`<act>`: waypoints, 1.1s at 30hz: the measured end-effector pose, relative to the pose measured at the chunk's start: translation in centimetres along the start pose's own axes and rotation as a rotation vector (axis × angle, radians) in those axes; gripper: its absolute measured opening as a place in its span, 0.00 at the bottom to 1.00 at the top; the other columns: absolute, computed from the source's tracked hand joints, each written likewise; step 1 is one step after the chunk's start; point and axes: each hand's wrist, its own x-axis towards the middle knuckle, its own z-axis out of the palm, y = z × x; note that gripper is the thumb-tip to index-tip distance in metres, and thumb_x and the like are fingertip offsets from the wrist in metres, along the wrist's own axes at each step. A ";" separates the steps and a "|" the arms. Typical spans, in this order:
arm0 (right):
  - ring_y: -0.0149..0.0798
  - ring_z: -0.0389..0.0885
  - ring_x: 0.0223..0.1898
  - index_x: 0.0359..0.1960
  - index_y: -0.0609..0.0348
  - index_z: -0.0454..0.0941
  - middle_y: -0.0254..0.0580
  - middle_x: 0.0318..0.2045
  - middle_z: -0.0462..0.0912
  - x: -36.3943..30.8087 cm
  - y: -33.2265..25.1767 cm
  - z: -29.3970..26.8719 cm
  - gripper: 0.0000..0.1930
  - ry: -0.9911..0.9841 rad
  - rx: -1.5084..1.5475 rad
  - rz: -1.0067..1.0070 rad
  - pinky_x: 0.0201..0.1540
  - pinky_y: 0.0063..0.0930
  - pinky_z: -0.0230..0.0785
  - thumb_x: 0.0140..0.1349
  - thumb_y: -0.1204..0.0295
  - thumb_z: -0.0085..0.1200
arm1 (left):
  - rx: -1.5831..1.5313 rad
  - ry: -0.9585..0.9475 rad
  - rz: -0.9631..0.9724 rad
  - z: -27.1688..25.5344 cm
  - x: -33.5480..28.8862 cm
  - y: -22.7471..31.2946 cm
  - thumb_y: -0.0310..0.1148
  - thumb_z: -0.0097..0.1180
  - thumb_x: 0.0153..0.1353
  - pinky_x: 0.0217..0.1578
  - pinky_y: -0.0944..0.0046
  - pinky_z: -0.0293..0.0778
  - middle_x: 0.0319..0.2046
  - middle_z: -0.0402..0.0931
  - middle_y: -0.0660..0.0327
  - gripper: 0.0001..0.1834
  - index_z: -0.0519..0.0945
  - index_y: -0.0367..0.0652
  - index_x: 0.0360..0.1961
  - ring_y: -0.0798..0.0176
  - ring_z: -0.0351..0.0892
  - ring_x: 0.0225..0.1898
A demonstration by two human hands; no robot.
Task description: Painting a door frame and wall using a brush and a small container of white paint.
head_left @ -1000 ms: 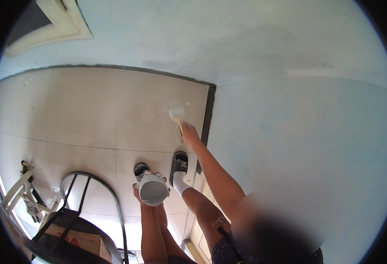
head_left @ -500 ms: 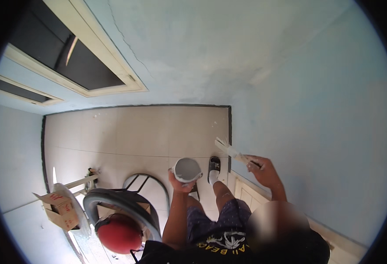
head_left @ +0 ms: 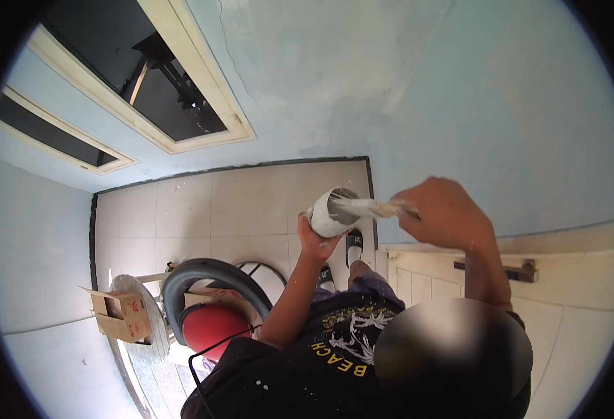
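My left hand point(head_left: 316, 242) is wrapped round the outside of a small white paint pot point(head_left: 326, 219), which tilts to the right and has greyish-white paint inside. In my right hand point(head_left: 446, 213) is a paintbrush point(head_left: 371, 207), gripped by its handle with the fingers closed. The brush lies roughly level, and its pale, paint-caked bristles reach over the mouth of the pot. Whether the bristle tips touch the paint or the inner wall I cannot tell.
Pale blue, patchy walls point(head_left: 516, 126) stand ahead and to the right. A cream door with a handle point(head_left: 523, 271) is close on the right. At lower left are a black tyre-like ring point(head_left: 171, 297), a red rounded object point(head_left: 215, 329) and a cardboard box point(head_left: 122, 318). Framed windows point(head_left: 240, 129) are upper left.
The pot has come up and to the right in my left hand and now tilts. My right hand has swung the brush from beside the wall to the pot's mouth.
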 end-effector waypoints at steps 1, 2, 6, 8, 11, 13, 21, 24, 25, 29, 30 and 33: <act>0.53 0.80 0.29 0.39 0.54 0.85 0.47 0.26 0.83 -0.4 -0.7 -0.2 0.14 -0.003 0.003 0.002 0.36 0.43 0.73 0.53 0.66 0.55 | -0.439 -0.012 -0.238 -0.3 -0.3 -0.5 0.43 0.59 0.59 0.46 0.48 0.77 0.51 0.76 0.54 0.29 0.69 0.40 0.58 0.54 0.79 0.51; 0.52 0.80 0.29 0.38 0.54 0.85 0.46 0.25 0.82 -0.5 -1.0 -0.6 0.13 -0.001 -0.051 -0.024 0.37 0.43 0.73 0.53 0.66 0.55 | -0.815 -0.034 -0.413 -0.8 0.0 -1.1 0.52 0.43 0.62 0.48 0.41 0.74 0.55 0.74 0.55 0.30 0.71 0.44 0.59 0.48 0.77 0.54; 0.50 0.81 0.33 0.38 0.55 0.85 0.45 0.27 0.84 -1.3 -3.3 -3.0 0.13 -0.017 -0.112 -0.028 0.40 0.42 0.73 0.53 0.67 0.54 | -0.794 -0.002 -0.452 -0.7 -0.6 -1.1 0.56 0.31 0.62 0.49 0.36 0.71 0.58 0.73 0.56 0.34 0.72 0.47 0.60 0.44 0.75 0.55; 0.50 0.81 0.34 0.38 0.56 0.85 0.44 0.28 0.84 -1.8 -3.8 -3.7 0.13 0.039 -0.126 -0.058 0.41 0.42 0.72 0.53 0.67 0.55 | -0.810 -0.050 -0.434 -0.8 -0.9 -0.8 0.55 0.33 0.62 0.51 0.37 0.71 0.58 0.73 0.56 0.33 0.72 0.48 0.60 0.44 0.75 0.56; 0.50 0.81 0.36 0.39 0.56 0.86 0.44 0.30 0.84 -1.9 -4.4 -4.2 0.14 0.022 -0.119 -0.006 0.42 0.42 0.72 0.53 0.67 0.55 | -0.820 -0.078 -0.426 -0.6 -1.3 -0.2 0.55 0.33 0.62 0.52 0.36 0.69 0.58 0.73 0.56 0.33 0.72 0.48 0.60 0.44 0.74 0.57; 0.50 0.81 0.36 0.37 0.56 0.86 0.45 0.29 0.84 -1.5 -4.3 -4.0 0.13 -0.044 -0.185 -0.025 0.43 0.42 0.72 0.52 0.67 0.55 | -0.808 -0.065 -0.418 -0.4 -1.3 0.2 0.55 0.32 0.62 0.53 0.36 0.69 0.58 0.73 0.55 0.33 0.72 0.48 0.61 0.44 0.73 0.57; 0.53 0.81 0.29 0.25 0.61 0.83 0.50 0.24 0.82 2.5 -6.0 -2.1 0.09 -0.348 -0.343 0.007 0.37 0.43 0.74 0.50 0.69 0.55 | -0.784 -0.120 -0.391 1.1 -1.1 -2.2 0.54 0.31 0.64 0.59 0.39 0.68 0.59 0.73 0.55 0.33 0.70 0.45 0.61 0.47 0.72 0.60; 0.52 0.82 0.29 0.24 0.60 0.83 0.50 0.23 0.82 3.8 -5.8 -1.2 0.08 -0.439 -0.368 0.039 0.36 0.43 0.75 0.49 0.69 0.55 | -0.854 -0.052 -0.498 1.5 -0.5 -3.8 0.51 0.32 0.65 0.59 0.44 0.70 0.58 0.74 0.55 0.31 0.70 0.45 0.61 0.49 0.75 0.58; 0.51 0.82 0.29 0.23 0.60 0.83 0.50 0.24 0.82 4.1 -5.7 -1.1 0.08 -0.464 -0.385 0.076 0.36 0.42 0.75 0.49 0.69 0.54 | -0.858 -0.047 -0.506 1.3 -0.5 -4.3 0.51 0.32 0.65 0.59 0.44 0.70 0.58 0.74 0.55 0.31 0.70 0.45 0.61 0.49 0.75 0.58; 0.50 0.82 0.29 0.25 0.60 0.83 0.49 0.24 0.82 3.5 -2.7 -2.7 0.09 -0.371 -0.333 0.064 0.36 0.42 0.75 0.50 0.69 0.54 | -0.922 -0.077 -0.464 1.8 0.4 -4.5 0.50 0.36 0.65 0.58 0.48 0.71 0.57 0.74 0.56 0.29 0.70 0.46 0.60 0.50 0.75 0.57; 0.51 0.82 0.29 0.25 0.59 0.83 0.49 0.24 0.82 3.2 -1.9 -3.3 0.09 -0.302 -0.316 0.064 0.36 0.41 0.75 0.50 0.68 0.54 | -0.907 -0.035 -0.482 1.8 0.9 -4.6 0.50 0.32 0.65 0.58 0.46 0.71 0.58 0.74 0.54 0.31 0.70 0.44 0.61 0.49 0.75 0.58; 0.51 0.82 0.30 0.26 0.58 0.83 0.49 0.25 0.83 3.6 -0.7 -3.2 0.09 -0.232 -0.307 0.053 0.37 0.42 0.75 0.50 0.68 0.54 | -0.888 -0.065 -0.500 2.3 2.0 -5.2 0.50 0.32 0.65 0.59 0.47 0.70 0.58 0.74 0.54 0.31 0.70 0.44 0.61 0.49 0.74 0.59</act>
